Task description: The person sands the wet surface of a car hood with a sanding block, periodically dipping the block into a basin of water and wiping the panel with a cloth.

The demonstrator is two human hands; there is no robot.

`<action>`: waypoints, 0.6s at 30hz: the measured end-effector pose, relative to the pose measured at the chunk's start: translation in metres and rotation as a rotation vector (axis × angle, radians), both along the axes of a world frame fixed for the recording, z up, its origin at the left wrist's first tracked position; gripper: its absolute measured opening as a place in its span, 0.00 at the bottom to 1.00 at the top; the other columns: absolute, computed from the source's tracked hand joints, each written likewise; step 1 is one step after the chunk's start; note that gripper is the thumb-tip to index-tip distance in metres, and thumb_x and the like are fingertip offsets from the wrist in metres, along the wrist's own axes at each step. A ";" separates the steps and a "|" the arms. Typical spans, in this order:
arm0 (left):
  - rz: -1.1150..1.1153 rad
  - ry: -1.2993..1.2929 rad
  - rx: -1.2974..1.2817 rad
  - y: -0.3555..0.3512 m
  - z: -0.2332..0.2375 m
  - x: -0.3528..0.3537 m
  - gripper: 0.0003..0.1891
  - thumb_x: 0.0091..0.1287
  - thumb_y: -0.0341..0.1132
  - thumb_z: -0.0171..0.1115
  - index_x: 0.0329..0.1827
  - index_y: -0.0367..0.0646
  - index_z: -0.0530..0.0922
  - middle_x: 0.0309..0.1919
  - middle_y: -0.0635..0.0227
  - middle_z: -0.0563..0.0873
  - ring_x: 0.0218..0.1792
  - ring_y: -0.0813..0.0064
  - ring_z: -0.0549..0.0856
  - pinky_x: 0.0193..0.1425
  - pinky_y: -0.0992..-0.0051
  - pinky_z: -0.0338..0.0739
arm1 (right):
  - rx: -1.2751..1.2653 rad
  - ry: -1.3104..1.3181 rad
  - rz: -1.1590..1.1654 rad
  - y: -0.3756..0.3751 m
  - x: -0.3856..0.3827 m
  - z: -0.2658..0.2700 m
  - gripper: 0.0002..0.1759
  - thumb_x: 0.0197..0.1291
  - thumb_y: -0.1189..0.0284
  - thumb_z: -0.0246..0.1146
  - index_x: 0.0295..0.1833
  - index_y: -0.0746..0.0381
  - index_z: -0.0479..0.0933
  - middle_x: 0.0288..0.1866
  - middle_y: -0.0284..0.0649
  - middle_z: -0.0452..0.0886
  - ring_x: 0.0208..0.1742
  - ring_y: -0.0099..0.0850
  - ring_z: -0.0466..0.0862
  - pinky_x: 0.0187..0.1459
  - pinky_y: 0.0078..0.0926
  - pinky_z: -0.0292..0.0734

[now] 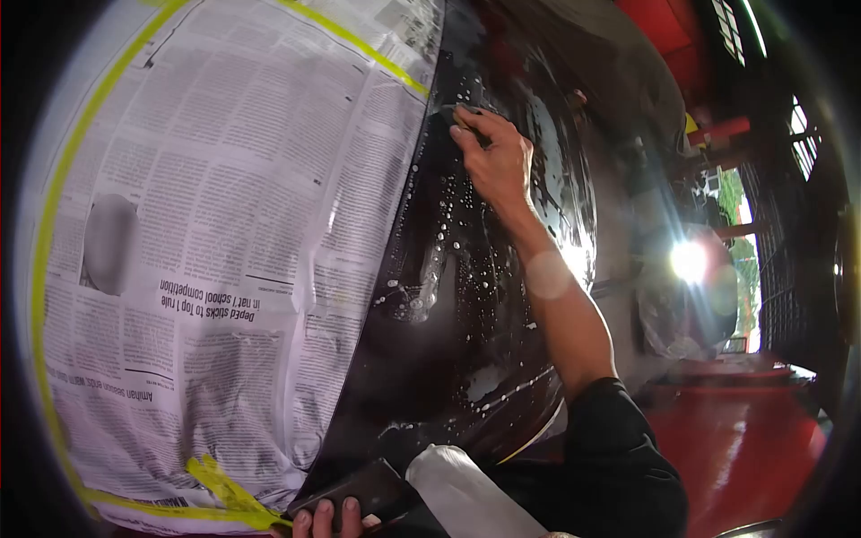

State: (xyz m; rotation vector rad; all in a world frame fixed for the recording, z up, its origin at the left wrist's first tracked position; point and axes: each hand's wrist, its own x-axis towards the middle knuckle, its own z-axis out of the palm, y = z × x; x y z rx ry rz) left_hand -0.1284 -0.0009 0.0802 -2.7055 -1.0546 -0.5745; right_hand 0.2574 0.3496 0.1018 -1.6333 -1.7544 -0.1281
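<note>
My right hand (493, 154) is closed near the upper end of a dark, wet car panel (448, 350), its fingertips pinched on a small thin piece that is mostly hidden. Water drops and foam streak the panel below it. At the bottom edge, the fingers of my left hand (328, 518) wrap over a dark flat block (363, 493). Beside that block lies a pale grey rounded object (457, 489), which I cannot identify. Newspaper (206, 224) covers the surface left of the panel, right up to its edge.
Yellow tape (67, 170) borders the newspaper, with a loose crumpled strip (224, 489) near the bottom. A red glossy surface (726, 439) stands at the lower right. Behind it, a bright light (689, 260) glares off a covered shape. A grey cover (619, 63) hangs at the top.
</note>
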 end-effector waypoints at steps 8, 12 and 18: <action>0.226 -0.164 0.296 -0.005 -0.037 0.023 0.17 0.78 0.44 0.50 0.66 0.52 0.74 0.44 0.81 0.90 0.41 0.72 0.88 0.48 0.65 0.82 | -0.026 -0.012 0.296 -0.127 -0.057 -0.009 0.18 0.54 0.77 0.70 0.52 0.55 0.87 0.55 0.47 0.85 0.55 0.46 0.84 0.56 0.44 0.81; 0.131 -0.173 0.510 0.033 -0.017 0.029 0.18 0.78 0.44 0.50 0.67 0.54 0.74 0.46 0.78 0.89 0.42 0.70 0.88 0.46 0.63 0.83 | -0.047 0.029 0.079 -0.009 -0.035 0.009 0.13 0.59 0.73 0.67 0.50 0.58 0.86 0.47 0.46 0.88 0.50 0.47 0.86 0.54 0.39 0.81; 0.105 -0.091 -0.126 -0.015 -0.007 0.007 0.18 0.78 0.44 0.52 0.68 0.54 0.72 0.56 0.72 0.86 0.49 0.63 0.87 0.49 0.58 0.83 | 0.003 0.005 0.066 -0.090 -0.055 -0.014 0.11 0.59 0.70 0.69 0.47 0.58 0.88 0.54 0.47 0.85 0.55 0.43 0.85 0.54 0.39 0.81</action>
